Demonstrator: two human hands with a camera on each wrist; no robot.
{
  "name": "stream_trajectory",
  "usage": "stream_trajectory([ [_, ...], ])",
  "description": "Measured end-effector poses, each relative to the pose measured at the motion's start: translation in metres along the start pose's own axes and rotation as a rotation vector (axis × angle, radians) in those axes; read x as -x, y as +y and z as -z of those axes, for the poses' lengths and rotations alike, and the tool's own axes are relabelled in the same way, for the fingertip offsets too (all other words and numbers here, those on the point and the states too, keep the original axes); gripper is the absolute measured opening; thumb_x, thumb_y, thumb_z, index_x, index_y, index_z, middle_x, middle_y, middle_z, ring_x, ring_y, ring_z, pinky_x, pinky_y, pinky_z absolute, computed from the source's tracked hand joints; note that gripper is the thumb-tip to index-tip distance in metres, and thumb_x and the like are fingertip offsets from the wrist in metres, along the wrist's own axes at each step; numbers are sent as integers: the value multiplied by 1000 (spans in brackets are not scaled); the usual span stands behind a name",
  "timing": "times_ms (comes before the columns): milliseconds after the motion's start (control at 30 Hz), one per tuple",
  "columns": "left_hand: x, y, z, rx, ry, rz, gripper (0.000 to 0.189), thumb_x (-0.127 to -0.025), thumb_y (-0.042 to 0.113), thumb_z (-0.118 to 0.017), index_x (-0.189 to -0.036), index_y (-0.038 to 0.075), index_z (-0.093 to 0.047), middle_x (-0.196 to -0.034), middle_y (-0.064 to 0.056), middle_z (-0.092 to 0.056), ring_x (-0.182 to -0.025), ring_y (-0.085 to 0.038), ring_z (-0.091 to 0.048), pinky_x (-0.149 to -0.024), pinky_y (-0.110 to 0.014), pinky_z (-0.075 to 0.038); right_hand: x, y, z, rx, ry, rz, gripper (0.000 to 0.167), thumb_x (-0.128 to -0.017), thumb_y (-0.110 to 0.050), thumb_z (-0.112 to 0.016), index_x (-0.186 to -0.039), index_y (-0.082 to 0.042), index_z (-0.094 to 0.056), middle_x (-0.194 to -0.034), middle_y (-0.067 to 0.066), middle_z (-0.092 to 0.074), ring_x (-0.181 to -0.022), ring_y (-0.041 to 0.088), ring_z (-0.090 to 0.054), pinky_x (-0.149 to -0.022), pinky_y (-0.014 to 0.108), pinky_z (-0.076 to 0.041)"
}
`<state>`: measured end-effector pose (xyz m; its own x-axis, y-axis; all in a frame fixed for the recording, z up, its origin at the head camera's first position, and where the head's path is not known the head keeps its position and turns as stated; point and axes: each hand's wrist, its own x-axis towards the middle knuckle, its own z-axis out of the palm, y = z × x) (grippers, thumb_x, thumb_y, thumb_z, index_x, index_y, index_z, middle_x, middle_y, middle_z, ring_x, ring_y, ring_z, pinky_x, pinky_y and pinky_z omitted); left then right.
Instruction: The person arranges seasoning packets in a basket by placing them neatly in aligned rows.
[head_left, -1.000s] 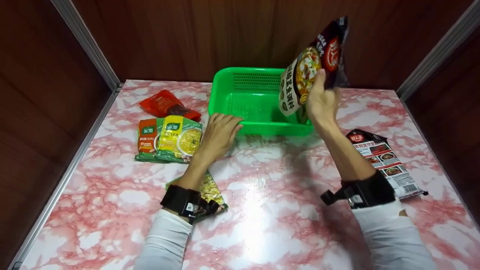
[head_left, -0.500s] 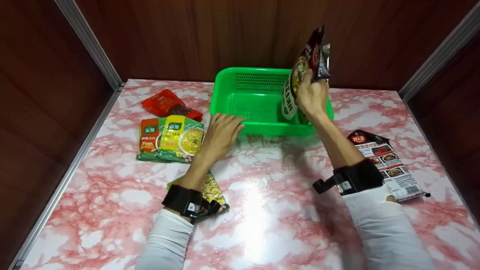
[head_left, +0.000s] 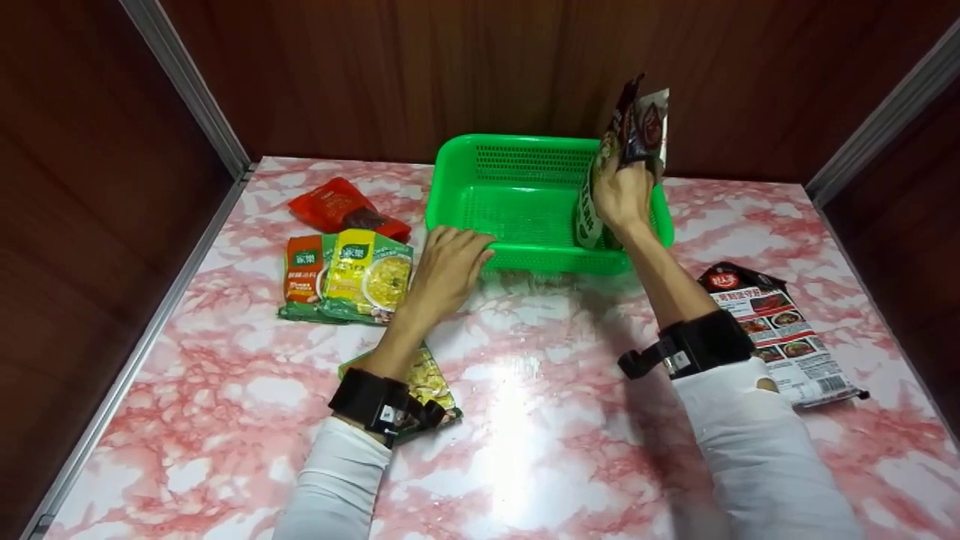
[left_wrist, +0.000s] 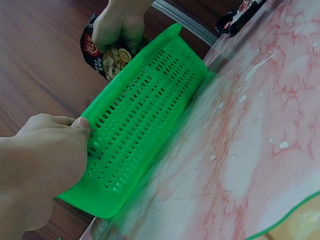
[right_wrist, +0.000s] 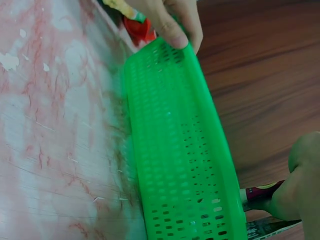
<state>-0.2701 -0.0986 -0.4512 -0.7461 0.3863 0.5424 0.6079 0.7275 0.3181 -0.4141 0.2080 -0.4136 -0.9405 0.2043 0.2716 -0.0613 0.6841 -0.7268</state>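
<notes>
My left hand [head_left: 450, 266] grips the front left rim of the green plastic basket [head_left: 551, 259], thumb outside in the left wrist view and the other fingers over the rim. At the basket's right end, my right hand [head_left: 624, 196] holds a dark-topped seasoning packet [head_left: 589, 217] nearly upright, its lower part down inside the basket. A maroon-and-silver packet top [head_left: 651, 127] rises beyond this hand; I cannot tell whether it belongs to the same packet. In the left wrist view, food is printed on the packet front [left_wrist: 115, 60].
Left of the basket lie a red packet [head_left: 337, 206], an orange-and-green packet [head_left: 301, 277] and a yellow soup packet [head_left: 367, 277]. Another yellow-green packet [head_left: 431, 382] lies partly beneath my left forearm. A black-and-white packet [head_left: 780, 330] lies right on the marbled table [head_left: 525, 450]. Wooden panels enclose the table.
My right hand has lowered the seasoning packet into the basket's right end and turned it more edge-on. The left hand stays on the rim. The view has shifted slightly.
</notes>
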Motion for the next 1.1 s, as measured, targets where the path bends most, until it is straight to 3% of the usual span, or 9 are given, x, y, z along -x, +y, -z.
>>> stream_trajectory([
  [67,0,0,0,-2,-1,-1,31,-117,23,-62,-137,6,-77,-132,-16,-82,-122,-41,-73,-116,-58,-46,-4,3,-2,11,0,-2,64,-122,-45,-28,-179,-17,-32,-147,33,-71,-134,48,-72,-117,58,-57],
  [200,0,0,0,-9,-5,1,31,-117,25,-60,-136,7,-77,-131,-15,-83,-121,-39,-74,-115,-57,-46,0,-7,0,30,10,2,61,-121,-37,-31,-174,-8,-40,-152,34,-67,-143,50,-66,-121,61,-54],
  [333,0,-1,-1,-13,-9,4,32,-118,25,-59,-137,6,-77,-132,-15,-82,-121,-39,-73,-115,-56,-46,15,-27,8,50,16,-6,59,-120,-31,-33,-168,0,-48,-143,38,-71,-134,53,-70,-115,63,-57],
  [567,0,-2,-1,-31,-5,-9,31,-117,24,-61,-137,6,-77,-130,-15,-83,-119,-39,-74,-115,-56,-46,37,-56,24,63,-15,-6,58,-119,-19,-30,-170,6,-42,-142,40,-70,-126,57,-72,-109,65,-59],
  [767,1,-1,0,-17,-2,-11,32,-117,25,-60,-137,6,-77,-131,-15,-83,-119,-39,-73,-115,-56,-46,38,-61,30,76,-51,-14,55,-119,-17,-33,-164,12,-47,-146,43,-66,-132,59,-68,-115,65,-56],
  [933,1,-1,0,-26,-7,-9,31,-117,25,-61,-138,8,-76,-131,-13,-83,-119,-38,-73,-115,-55,-46,38,-60,32,70,-63,-35,54,-117,-20,-33,-147,17,-60,-135,46,-70,-128,60,-70,-112,66,-57],
  [1033,0,-2,-1,-23,-3,-10,30,-116,23,-62,-137,7,-76,-130,-14,-83,-118,-38,-74,-115,-56,-46,38,-61,33,-8,-76,-105,56,-117,-24,-33,-155,11,-56,-140,41,-70,-133,54,-69,-115,61,-56],
  [1100,0,-2,-2,-18,0,-9,30,-116,23,-63,-136,5,-76,-130,-15,-83,-118,-39,-74,-115,-56,-46,39,-62,34,-69,-97,-156,59,-119,-29,-33,-167,2,-47,-140,34,-71,-122,45,-72,-109,52,-57],
])
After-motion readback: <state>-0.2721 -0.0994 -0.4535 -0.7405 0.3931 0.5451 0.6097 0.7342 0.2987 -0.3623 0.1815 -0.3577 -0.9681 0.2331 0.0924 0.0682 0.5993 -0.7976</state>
